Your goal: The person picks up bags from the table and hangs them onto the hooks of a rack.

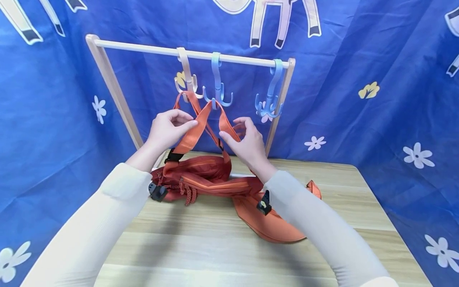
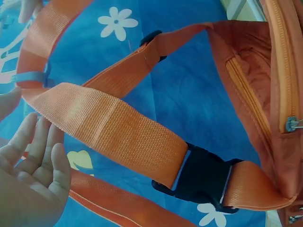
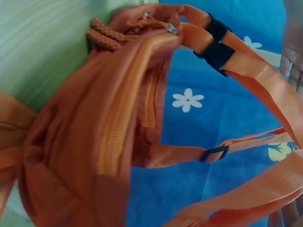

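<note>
A rust-red zippered bag (image 1: 222,186) with an orange webbing strap (image 1: 193,133) is at the table's back edge. Its strap loops over a light-blue hook (image 1: 216,79). My left hand (image 1: 170,127) lightly pinches the strap's left side between thumb and fingers, above a black buckle (image 2: 203,175). On the strap's right side, my right hand (image 1: 247,141) has its thumb in front and fingers behind. Just behind is what looks like a second rust-red bag (image 1: 208,165); its strap hangs from a beige hook (image 1: 185,65). Braided cord pulls (image 3: 106,35) dangle from the zippers.
The hooks hang on a white rail (image 1: 143,48) of a wooden rack. Another blue hook (image 1: 270,89) is at the rail's right end. Orange fabric (image 1: 276,227) lies on the wooden table (image 1: 201,247) at right. A blue patterned curtain (image 1: 344,119) surrounds the table.
</note>
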